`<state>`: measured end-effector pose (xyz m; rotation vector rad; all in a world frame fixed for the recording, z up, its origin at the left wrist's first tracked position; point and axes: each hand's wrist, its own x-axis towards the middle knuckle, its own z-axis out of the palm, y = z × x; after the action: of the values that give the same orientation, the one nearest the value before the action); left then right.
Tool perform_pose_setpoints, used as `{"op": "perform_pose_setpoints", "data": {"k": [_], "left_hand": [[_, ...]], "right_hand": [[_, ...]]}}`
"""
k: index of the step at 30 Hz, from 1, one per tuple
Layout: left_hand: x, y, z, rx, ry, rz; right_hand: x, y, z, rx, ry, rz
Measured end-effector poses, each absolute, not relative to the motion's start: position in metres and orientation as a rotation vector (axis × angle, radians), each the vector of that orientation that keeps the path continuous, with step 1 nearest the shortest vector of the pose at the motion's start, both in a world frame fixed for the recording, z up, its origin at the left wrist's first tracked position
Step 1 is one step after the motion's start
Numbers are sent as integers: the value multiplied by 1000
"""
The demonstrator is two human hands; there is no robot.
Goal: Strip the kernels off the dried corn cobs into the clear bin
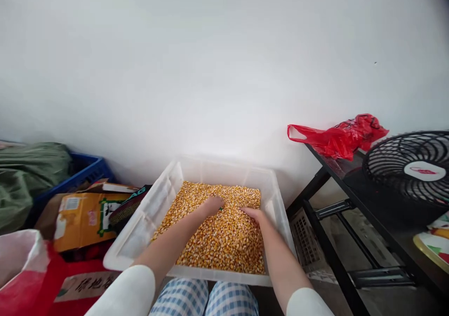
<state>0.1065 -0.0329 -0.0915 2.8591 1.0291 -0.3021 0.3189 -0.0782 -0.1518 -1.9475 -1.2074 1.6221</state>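
Observation:
A large translucent plastic bin holds a broad layer of yellow corn kernels. My left hand is over the kernels near the middle, with its fingers curled down. A tiny green thing shows at those fingertips, too small to name. To the right, my right hand lies low on the corn, fingers stretched toward the left hand and partly hidden among the kernels. A gap of corn separates the two hands.
At left are a yellow cardboard box, a blue crate, a green cloth and a red bag. On the right, a black table bears a red plastic bag and a fan. A white wall rises behind.

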Motion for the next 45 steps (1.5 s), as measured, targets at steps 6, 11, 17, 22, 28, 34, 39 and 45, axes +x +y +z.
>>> {"op": "perform_pose_setpoints", "data": {"k": [6, 11, 17, 22, 28, 34, 39, 45], "left_hand": [[100, -20, -107, 2849, 1049, -328], [94, -13, -88, 2831, 1090, -327], [64, 3, -37, 2863, 1129, -102], [17, 13, 5, 2828, 1245, 157], [-27, 13, 17, 2641, 1518, 317], [-33, 1, 17, 2514, 1643, 411], [-28, 1, 22, 2526, 1628, 503], [-29, 14, 20, 2481, 1706, 603]], "right_hand": [[311, -63, -107, -1748, -1120, 2068], [302, -49, -56, -1982, -1502, 1363], [212, -94, -60, -1440, -2625, 528], [108, -128, -105, -186, -3117, 175], [65, -120, -149, -314, -3153, 60], [71, -82, -176, -636, -3043, 231], [102, -2, -173, -900, -2931, 608], [122, 21, -127, -938, -2847, 508]]}}
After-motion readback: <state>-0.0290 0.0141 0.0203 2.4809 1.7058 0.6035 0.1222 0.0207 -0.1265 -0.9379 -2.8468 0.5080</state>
